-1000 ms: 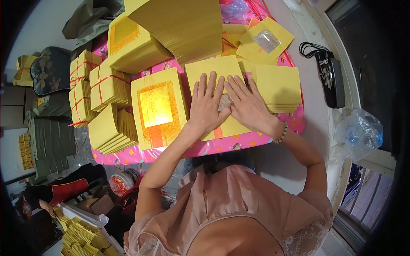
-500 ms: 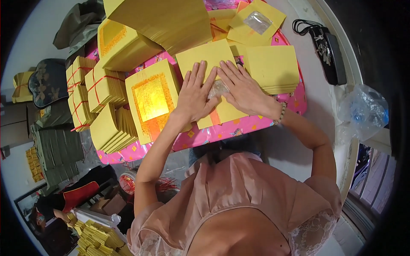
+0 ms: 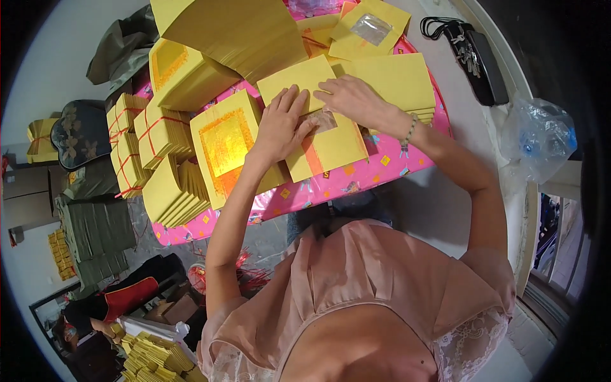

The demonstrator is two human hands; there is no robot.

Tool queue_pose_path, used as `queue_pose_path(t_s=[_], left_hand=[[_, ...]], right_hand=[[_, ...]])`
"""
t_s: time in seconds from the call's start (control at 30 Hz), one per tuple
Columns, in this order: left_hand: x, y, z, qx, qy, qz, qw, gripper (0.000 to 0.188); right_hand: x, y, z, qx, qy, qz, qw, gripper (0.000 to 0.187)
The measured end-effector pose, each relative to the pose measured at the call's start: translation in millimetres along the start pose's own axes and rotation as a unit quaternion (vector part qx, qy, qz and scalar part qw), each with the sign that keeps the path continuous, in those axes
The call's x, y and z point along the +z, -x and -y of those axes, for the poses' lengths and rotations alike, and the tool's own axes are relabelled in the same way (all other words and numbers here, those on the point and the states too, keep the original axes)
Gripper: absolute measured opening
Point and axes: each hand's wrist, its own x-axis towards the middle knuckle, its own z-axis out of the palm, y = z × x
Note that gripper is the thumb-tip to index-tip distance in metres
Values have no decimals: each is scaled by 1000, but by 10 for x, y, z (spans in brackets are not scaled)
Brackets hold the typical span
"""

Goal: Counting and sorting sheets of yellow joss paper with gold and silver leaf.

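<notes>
A yellow paper sheet [image 3: 340, 148] lies in front of me, with an orange stripe and a silvery foil patch [image 3: 326, 121] at its middle. My left hand [image 3: 283, 124] is spread flat over its left side, the thumb on the foil. Across its upper right part reaches my right hand [image 3: 356, 102], fingers bent together against the paper; its thumb is hidden beneath. To the left stands a thick yellow paper stack [image 3: 251, 114] whose top bears a shiny gold square [image 3: 227, 146] with an orange border. More yellow paper [image 3: 401, 76] is stacked at the right.
Bundles tied with red string [image 3: 162, 130] crowd the left of the pink patterned table cover [image 3: 305, 197]. A tall yellow stack [image 3: 235, 35] leans behind. At the right are a black pouch with keys [image 3: 471, 60] and a clear plastic bag [image 3: 541, 137]. Another person [image 3: 108, 299] works at lower left.
My right hand has gone from lying flat to bent fingers, shifting slightly up and left. My left hand stays flat on the sheet. The whole view has shifted a little.
</notes>
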Motion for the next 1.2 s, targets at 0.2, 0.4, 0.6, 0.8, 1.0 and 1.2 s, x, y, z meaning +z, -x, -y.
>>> queue_pose_path(t_s=[0.2, 0.4, 0.6, 0.8, 1.0, 1.2], left_hand=[[-6, -130, -43, 9, -101, -68, 993, 52], [-65, -207, -25, 33, -200, -184, 962, 53], [-204, -389, -633, 86, -192, -259, 943, 62], [180, -631, -1130, 160, -188, -182, 952, 60], [703, -813, -1179, 193, -163, -134, 958, 60], [878, -824, -1129, 192, -107, -74, 973, 62]], right_hand=[[-47, -90, -93, -39, 38, 21, 998, 20], [-338, -76, -112, 39, -54, -144, 987, 32], [-665, 417, -253, 346, -319, -197, 860, 54], [-406, 1174, -574, 361, -503, -196, 761, 45], [-24, 1584, -783, 429, -370, -126, 814, 38], [208, 1707, -804, 428, -369, -129, 815, 37]])
